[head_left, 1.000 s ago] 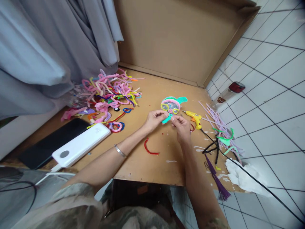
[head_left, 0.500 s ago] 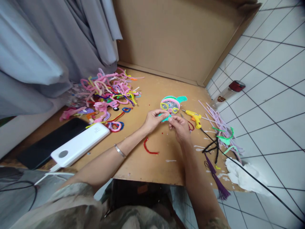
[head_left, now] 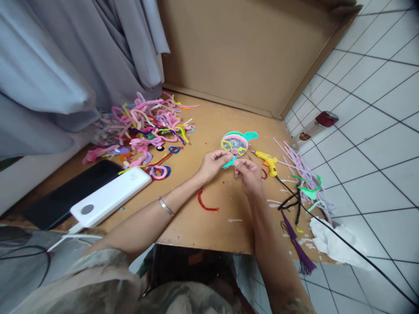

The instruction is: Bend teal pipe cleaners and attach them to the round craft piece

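Observation:
A small teal fuzzy piece (head_left: 229, 163) is held between both hands near the middle of the table. My left hand (head_left: 212, 165) pinches its left side, and my right hand (head_left: 248, 173) pinches its right end. Just beyond the fingers lies a round craft (head_left: 234, 143) with a pink and green rim, yellow loops and a teal flap sticking out at its upper right. Right of it rests a yellow glue gun (head_left: 269, 162). A curved red pipe cleaner (head_left: 206, 204) lies nearer the front edge.
A tangled pile of pipe cleaners (head_left: 153, 117) is at the back left. A white power bank (head_left: 111, 196) lies beside a black phone (head_left: 72, 194). On the right are lilac stems (head_left: 294, 159), a purple tassel (head_left: 297, 244), white wadding (head_left: 337, 240) and a black cable.
Both hands stay almost in place. The teal piece has tilted slightly between the fingers, and the right fingers have shifted a little to the right.

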{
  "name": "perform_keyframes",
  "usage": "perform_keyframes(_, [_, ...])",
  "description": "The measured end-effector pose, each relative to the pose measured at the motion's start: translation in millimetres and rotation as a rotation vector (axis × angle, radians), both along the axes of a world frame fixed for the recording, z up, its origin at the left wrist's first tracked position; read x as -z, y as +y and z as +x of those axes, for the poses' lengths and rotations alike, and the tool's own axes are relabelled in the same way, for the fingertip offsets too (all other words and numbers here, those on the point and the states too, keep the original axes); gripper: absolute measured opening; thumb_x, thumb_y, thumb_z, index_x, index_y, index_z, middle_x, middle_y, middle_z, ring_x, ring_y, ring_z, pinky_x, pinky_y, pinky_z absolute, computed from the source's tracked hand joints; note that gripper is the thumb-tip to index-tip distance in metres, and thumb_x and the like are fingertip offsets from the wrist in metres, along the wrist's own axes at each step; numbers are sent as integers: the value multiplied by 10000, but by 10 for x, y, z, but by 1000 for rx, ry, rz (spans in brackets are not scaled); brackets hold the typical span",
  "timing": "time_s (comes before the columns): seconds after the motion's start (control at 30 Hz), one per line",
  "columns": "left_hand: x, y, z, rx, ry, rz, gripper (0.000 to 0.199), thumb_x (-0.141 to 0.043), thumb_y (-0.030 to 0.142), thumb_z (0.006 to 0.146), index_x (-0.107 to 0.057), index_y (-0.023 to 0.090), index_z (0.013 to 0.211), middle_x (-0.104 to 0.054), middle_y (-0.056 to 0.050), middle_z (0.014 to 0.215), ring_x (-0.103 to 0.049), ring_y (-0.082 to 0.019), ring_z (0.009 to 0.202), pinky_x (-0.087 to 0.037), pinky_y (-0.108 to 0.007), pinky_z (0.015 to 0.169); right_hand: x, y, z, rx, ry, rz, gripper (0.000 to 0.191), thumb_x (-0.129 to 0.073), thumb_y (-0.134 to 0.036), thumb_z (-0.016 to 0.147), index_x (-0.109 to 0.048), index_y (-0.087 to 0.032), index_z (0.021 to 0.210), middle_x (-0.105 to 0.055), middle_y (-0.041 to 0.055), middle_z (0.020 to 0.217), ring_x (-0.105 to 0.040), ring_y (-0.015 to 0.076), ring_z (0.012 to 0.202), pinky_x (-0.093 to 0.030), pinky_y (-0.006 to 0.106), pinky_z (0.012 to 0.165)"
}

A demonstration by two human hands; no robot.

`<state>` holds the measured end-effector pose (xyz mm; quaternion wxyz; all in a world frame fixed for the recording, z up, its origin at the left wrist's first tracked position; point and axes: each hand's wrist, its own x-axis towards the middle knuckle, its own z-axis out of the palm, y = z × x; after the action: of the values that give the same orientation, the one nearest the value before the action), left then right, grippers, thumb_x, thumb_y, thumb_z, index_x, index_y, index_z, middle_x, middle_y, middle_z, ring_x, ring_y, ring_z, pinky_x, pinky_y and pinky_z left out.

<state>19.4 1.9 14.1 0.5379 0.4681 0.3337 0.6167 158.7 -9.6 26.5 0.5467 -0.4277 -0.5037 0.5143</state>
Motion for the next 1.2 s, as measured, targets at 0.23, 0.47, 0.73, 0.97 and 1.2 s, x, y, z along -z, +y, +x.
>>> perform_keyframes(0.23, [-26,-16,-34,-11,125,48,370,-847,492,657,-785,161,812,-758,-68,848,-662,-173,788,-506,-295,767,-26,-8,11,45,-135,66,335,-788,-482,647,-601,-206,613,-489,-57,492,-373,93,491,-321,250,513])
perform_keyframes(0.47, [0,14,-66,-25,91,29,410,-850,530,632,-757,144,734,-723,-44,731,-611,-137,659,-485,-266,662,-67,-77,-52,96,-245,168,323,-687,-503,758,-605,-211,647,-541,-20,603,-449,133,598,-375,273,590])
perform_keyframes(0.73, [24,32,-55,-40,42,28,468,-847,581,623,-727,139,717,-675,-18,677,-573,-119,626,-469,-260,642,-58,-68,-45,52,-250,161,331,-658,-498,779,-639,-196,645,-554,-11,600,-464,132,591,-370,275,581])
perform_keyframes(0.97, [-13,-2,-30,-28,71,10,443,-847,567,623,-723,150,704,-681,-23,695,-591,-136,680,-472,-270,683,-71,-110,-118,154,-264,156,294,-713,-475,726,-644,-209,619,-558,-16,561,-450,135,578,-383,274,567])
perform_keyframes(1.2, [-36,52,-87,39,-66,-19,473,-842,557,639,-707,156,850,-691,-23,736,-601,-123,633,-474,-248,602,-81,-42,-40,186,-197,117,274,-693,-472,707,-657,-201,684,-594,-15,619,-464,129,589,-385,273,582])
